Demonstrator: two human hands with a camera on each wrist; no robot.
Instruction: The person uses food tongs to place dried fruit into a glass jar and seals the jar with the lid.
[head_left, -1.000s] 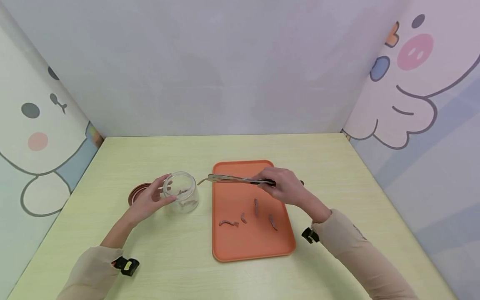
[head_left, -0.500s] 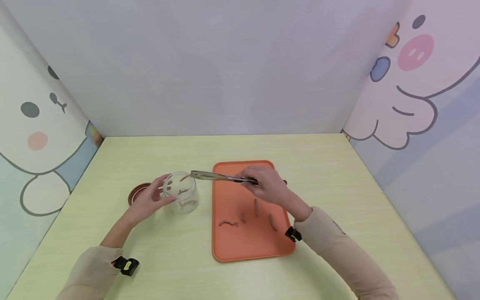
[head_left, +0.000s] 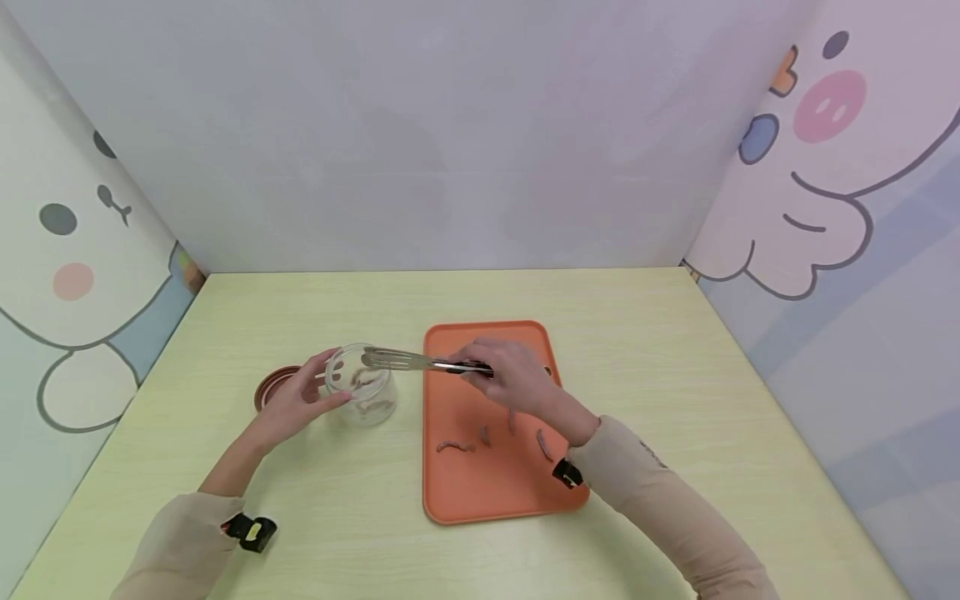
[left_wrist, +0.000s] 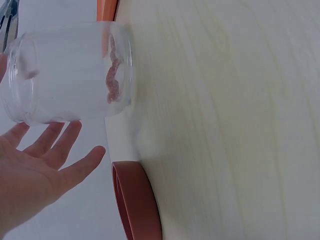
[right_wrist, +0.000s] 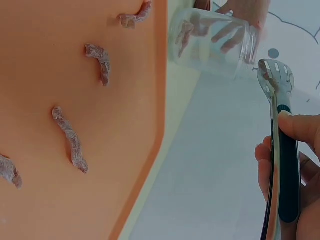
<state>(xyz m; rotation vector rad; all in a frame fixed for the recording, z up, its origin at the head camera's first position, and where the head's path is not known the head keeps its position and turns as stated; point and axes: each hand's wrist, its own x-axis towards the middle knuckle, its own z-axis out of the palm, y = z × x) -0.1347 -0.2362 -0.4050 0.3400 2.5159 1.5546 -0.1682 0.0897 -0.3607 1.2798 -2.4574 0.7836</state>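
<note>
My left hand [head_left: 296, 404] grips a clear jar [head_left: 378, 408] near its rim, thumb in front and fingers behind. Wrinkled reddish-brown strips [left_wrist: 114, 75] lie at the jar's bottom, and another strip [left_wrist: 29, 74] shows just inside its mouth. My right hand [head_left: 510, 375] holds metal tongs [head_left: 405, 360] by their dark handles. The slotted tong heads [right_wrist: 276, 77] reach over the jar's mouth from the right. On the orange tray [head_left: 502, 492] beneath my right hand lie several more strips [right_wrist: 70, 137].
A round brown lid-like piece [left_wrist: 137, 200] rests on the pale wooden table [head_left: 337, 517] left of the jar, partly behind my left hand. Grey wall panels [head_left: 450, 150] with cartoon animals on the sides enclose the table at the back and both sides.
My right hand has moved left, carrying the tongs from the tray's edge to over the jar's mouth. The strip at the tong tips now shows inside the mouth. My left hand stays put.
</note>
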